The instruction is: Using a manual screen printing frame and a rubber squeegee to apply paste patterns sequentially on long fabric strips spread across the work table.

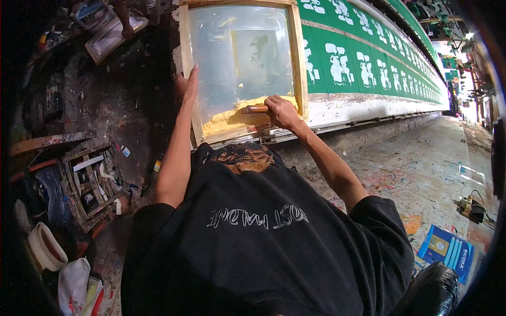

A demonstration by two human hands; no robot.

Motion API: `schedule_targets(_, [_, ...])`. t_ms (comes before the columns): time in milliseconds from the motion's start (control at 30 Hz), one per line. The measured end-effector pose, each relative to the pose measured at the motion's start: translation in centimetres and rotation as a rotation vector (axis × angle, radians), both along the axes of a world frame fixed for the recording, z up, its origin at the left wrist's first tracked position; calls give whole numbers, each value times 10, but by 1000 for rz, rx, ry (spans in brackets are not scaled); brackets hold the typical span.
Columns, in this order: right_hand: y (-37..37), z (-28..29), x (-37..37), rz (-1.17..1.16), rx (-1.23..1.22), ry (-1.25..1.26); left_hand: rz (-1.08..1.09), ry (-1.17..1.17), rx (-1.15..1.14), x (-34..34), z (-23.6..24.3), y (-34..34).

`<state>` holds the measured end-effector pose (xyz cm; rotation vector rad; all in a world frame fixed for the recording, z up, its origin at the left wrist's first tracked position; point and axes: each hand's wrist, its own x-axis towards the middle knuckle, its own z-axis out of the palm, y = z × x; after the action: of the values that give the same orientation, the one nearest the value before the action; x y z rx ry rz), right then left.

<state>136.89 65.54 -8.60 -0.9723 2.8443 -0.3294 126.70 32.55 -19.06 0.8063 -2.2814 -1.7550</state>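
Note:
A wooden-framed printing screen (299, 63) lies at the end of a long table, with pale mesh and a faint figure stencil in it. My left hand (187, 86) grips the screen's left rail, the thumb side along the wood and the other fingers partly hidden. Inside the near end, my right hand (283, 111) is closed round the brown wooden handle of a squeegee (254, 109). Thick yellow ink (229, 117) is heaped along the near edge of the mesh around the squeegee, whose blade I cannot see.
Green fabric (358, 42) printed with rows of white figures covers the long table. At upper left, another person's hand (127, 30) touches a smaller frame (108, 42). Old frames (87, 184) lie on the stained left floor. A blue package (448, 252) is at lower right.

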Motion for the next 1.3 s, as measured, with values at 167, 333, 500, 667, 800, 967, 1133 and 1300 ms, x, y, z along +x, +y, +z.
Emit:
schedule_targets(167, [-31,-5,19,123,-55,-39,48,26,-84,0,-12,-2])
schedule_targets(333, [-23,-16,3,-95,-68,-11,-50,-58,-34,2,8,2])
schedule_targets(500, [-33,1,2,-180,-37,-116,26,-60,-141,1,-4,0])
schedule_targets(667, [-81,-5,20,52,-10,-103,-10,65,-65,1,-6,-1])
schedule_targets(800, [-81,-13,5,-73,-42,-116,-67,-39,-17,0,2,-2])
schedule_targets(967, [-66,-5,-7,-176,-63,-158,-54,-48,-47,4,5,-2])
schedule_targets(1133, [-93,-1,12,50,-28,-217,-101,-30,50,3,16,-2])
schedule_targets(1300, [-120,-4,16,6,-1,-165,-88,-262,17,-1,21,-6])
